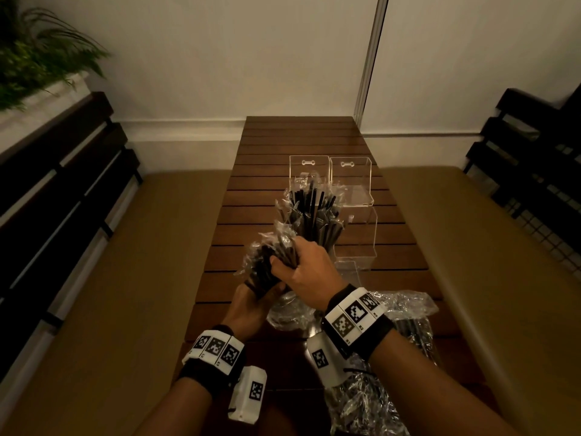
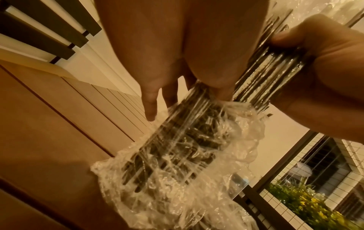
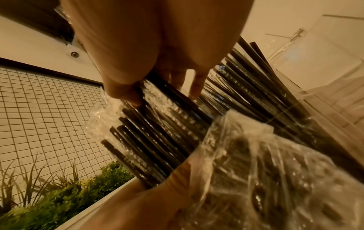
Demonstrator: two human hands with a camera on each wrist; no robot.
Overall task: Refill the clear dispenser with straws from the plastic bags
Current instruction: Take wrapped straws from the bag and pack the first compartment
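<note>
- Bags of wrapped straws (image 1: 371, 391) are seen lying crumpled at the near right corner of the table (image 1: 283, 136), under the right forearm; they are not being handled.
- Left hand (image 1: 251, 305) is curled from below round the lower end of a held bundle of black straws (image 1: 270, 262), with its clear plastic bag (image 2: 177, 179) bunched round that end.
- Right hand (image 1: 309, 273) is clamped from above round the same bundle, thumb and fingers wrapped across the straws.
- Step in hand, as judged: straws are being drawn free of the bag, above the middle of the table.
- Clear dispenser (image 1: 352, 180) stands beyond the hands, toward the far right of the table; straws (image 1: 314, 209) already fan out just beside it, though their exact compartment cannot be told.
- Next move, as judged: the bag must be stripped off, and the bundle carried forward and lowered in end first, kept tight so that none scatter.
</note>
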